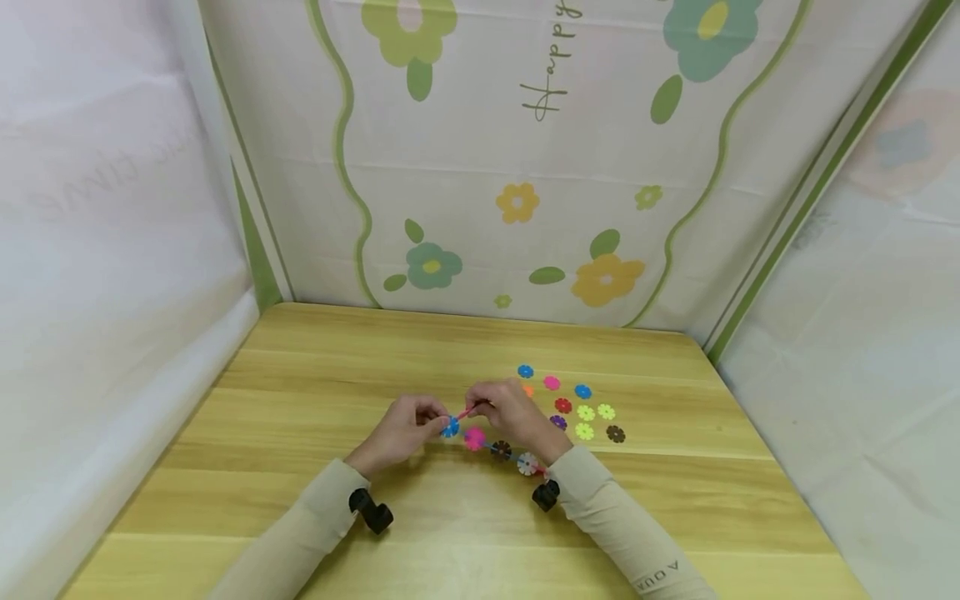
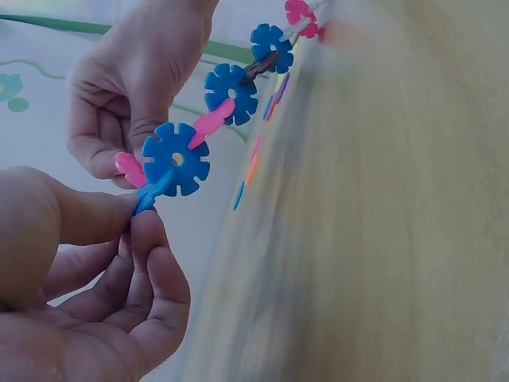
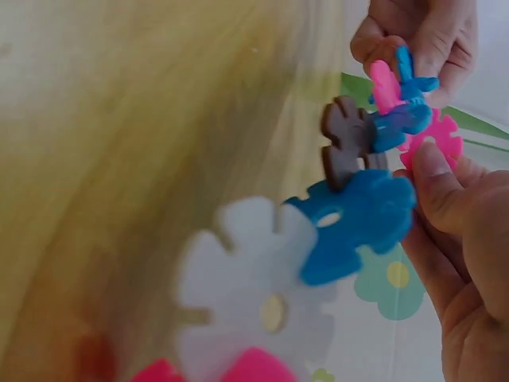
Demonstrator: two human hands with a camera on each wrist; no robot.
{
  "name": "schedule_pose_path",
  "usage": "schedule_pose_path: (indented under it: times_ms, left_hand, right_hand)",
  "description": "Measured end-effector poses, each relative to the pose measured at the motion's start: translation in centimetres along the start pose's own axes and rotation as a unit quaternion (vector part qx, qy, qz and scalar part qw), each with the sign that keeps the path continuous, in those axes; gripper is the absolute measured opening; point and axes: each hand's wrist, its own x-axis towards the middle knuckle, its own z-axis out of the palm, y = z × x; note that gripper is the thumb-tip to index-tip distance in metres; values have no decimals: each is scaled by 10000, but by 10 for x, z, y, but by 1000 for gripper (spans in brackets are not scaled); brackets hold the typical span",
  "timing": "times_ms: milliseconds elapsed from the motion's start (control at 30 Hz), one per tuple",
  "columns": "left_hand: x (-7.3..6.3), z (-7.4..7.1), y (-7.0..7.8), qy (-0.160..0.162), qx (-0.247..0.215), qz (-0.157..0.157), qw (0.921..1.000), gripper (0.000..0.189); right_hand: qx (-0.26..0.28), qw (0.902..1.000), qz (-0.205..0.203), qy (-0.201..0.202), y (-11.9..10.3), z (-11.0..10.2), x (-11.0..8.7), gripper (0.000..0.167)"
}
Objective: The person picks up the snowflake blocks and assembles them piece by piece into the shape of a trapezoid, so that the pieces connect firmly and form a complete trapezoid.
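Note:
Thumb and fingertips of my left hand (image 1: pixel 401 431) pinch a blue notched disc (image 2: pixel 149 193) at the end of a chain of flower-shaped interlocking discs. My right hand (image 1: pixel 512 414) pinches a pink disc (image 3: pixel 447 137) by its edge, close against that end of the chain. From there the chain runs through blue, pink and brown discs (image 3: pixel 342 142) to a white disc (image 3: pixel 242 274) and more pink at its far end. It hangs below my right hand, near that wrist, in the head view.
Loose discs lie on the wooden table (image 1: pixel 300 500) beyond and right of my right hand, among them a red disc (image 1: pixel 563 405), a dark brown disc (image 1: pixel 616 434) and several yellow-green ones. Flower-printed fabric (image 1: pixel 450 150) walls the table's back and sides.

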Motion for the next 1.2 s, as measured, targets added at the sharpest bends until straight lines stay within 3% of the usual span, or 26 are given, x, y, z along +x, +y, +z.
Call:
schedule_pose_path:
  times_ms: [300, 633, 800, 900, 1000, 1200]
  left_hand:
    - [1, 5, -4, 257, -103, -169, 9995, 12]
    - [2, 5, -7, 291, -321, -248, 9988, 14]
    - [2, 7, -6, 253, -303, -204, 9990, 13]
    - [3, 8, -7, 126, -228, -259, 9993, 12]
    - [3, 8, -8, -64, -105, -344, 9993, 12]
    - [4, 4, -11, -322, -81, -587, 9977, 14]
  right_hand:
    - [-252, 9976, -456, 457, 2, 8, 0, 15]
    - [129, 9988, -143, 447, 2, 7, -2, 16]
    - [-15, 9987, -201, 468, 1, 7, -3, 15]
    - [-65, 9996, -18, 261, -2, 5, -6, 11]
    - [65, 9993, 314, -193, -5, 1, -8, 5]
    - [378, 9828, 1467, -1061, -2, -19, -16, 11]
